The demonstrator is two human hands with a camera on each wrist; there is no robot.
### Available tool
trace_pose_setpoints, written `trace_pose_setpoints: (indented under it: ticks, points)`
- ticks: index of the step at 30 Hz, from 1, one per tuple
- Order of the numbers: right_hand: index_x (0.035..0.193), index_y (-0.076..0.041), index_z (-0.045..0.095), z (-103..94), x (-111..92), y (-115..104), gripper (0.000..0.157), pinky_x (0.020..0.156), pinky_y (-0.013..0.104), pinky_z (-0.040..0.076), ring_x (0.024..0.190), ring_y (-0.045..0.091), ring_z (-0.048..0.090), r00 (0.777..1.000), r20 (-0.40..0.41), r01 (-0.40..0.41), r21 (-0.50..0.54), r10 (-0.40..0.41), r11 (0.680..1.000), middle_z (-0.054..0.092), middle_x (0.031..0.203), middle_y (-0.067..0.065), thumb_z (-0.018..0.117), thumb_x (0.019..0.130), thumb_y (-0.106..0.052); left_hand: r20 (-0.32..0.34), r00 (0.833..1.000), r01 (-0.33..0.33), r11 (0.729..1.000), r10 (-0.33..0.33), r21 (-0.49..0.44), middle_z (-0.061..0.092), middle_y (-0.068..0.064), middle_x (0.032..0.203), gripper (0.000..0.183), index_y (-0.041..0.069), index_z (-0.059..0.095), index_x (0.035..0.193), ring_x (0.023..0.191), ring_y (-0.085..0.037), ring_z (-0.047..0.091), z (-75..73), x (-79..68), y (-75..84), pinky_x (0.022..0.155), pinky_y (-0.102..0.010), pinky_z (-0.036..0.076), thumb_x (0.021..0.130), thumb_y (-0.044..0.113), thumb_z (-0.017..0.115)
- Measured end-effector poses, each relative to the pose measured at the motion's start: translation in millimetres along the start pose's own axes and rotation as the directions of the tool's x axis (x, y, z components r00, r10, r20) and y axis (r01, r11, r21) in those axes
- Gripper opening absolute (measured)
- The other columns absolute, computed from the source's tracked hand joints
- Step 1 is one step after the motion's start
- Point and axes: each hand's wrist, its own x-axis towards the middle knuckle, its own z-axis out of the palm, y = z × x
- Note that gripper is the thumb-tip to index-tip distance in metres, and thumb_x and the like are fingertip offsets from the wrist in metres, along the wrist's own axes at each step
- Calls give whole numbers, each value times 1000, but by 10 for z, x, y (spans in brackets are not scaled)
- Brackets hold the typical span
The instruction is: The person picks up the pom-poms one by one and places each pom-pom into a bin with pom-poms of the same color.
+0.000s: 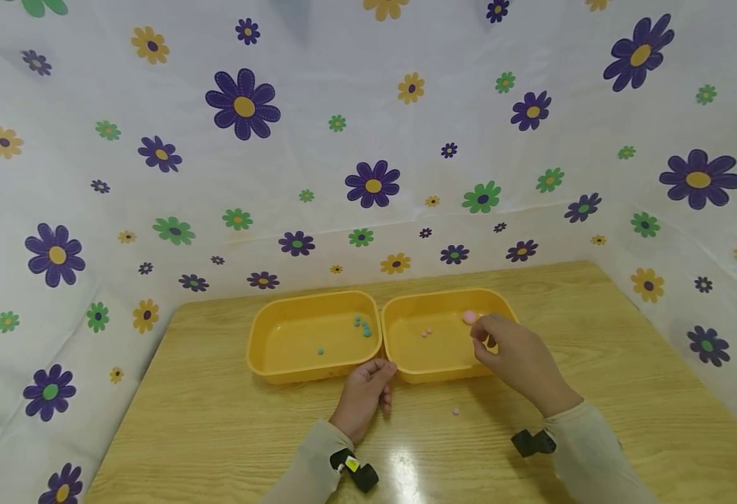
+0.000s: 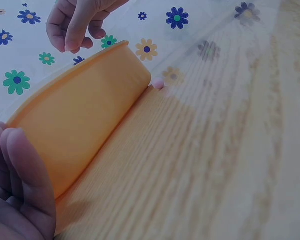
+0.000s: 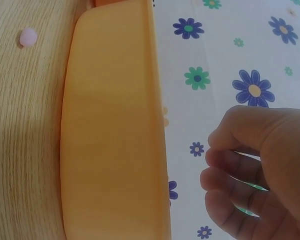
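Note:
Two yellow trays stand side by side: the left tray (image 1: 305, 372) and the right tray (image 1: 434, 376). My left hand (image 1: 363, 395) pinches the right tray's front left corner at the rim, thumb and forefinger together there. Over the right end of the same tray hovers my right hand (image 1: 519, 357), fingers loosely bent, with nothing visible between thumb and fingertips (image 3: 220, 159). Just beyond those fingertips, a larger pink piece (image 1: 469, 317) shows in the tray. Two small pink balls (image 1: 427, 332) lie nearer its middle. Another pink ball (image 1: 455, 411) sits on the table in front.
Several teal balls (image 1: 366, 332) lie in the left tray, mostly toward its right end. Everything stands on a wood-grain table (image 1: 217, 434). White flower-patterned sheeting (image 1: 318, 63) rises behind the table and along both sides.

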Motion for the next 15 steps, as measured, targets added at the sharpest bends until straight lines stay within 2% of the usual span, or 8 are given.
trace_pose_setpoints:
  ticks: [7, 15]
  points:
    - [91, -15, 65, -23, -63, 3, 13, 65, 31, 54, 77, 12, 59, 999, -37, 38, -18, -39, 999, 65, 88, -3, 74, 90, -6, 9, 1000, -4, 1000, 4, 13, 53, 1, 70, 34, -4, 62, 105, 57, -8, 54, 33, 19, -26, 51, -22, 50, 104, 29, 66]
    - [94, -13, 67, -96, 33, -65, 10, 68, 34, 57, 80, 18, 64, 994, -60, 92, -14, -93, 996, 71, 94, 1, 74, 91, -6, -10, 1000, -15, 1000, 15, 20, 53, -1, 71, 35, -6, 62, 107, 58, -10, 54, 23, 8, -5, 51, -22, 51, 104, 29, 65]
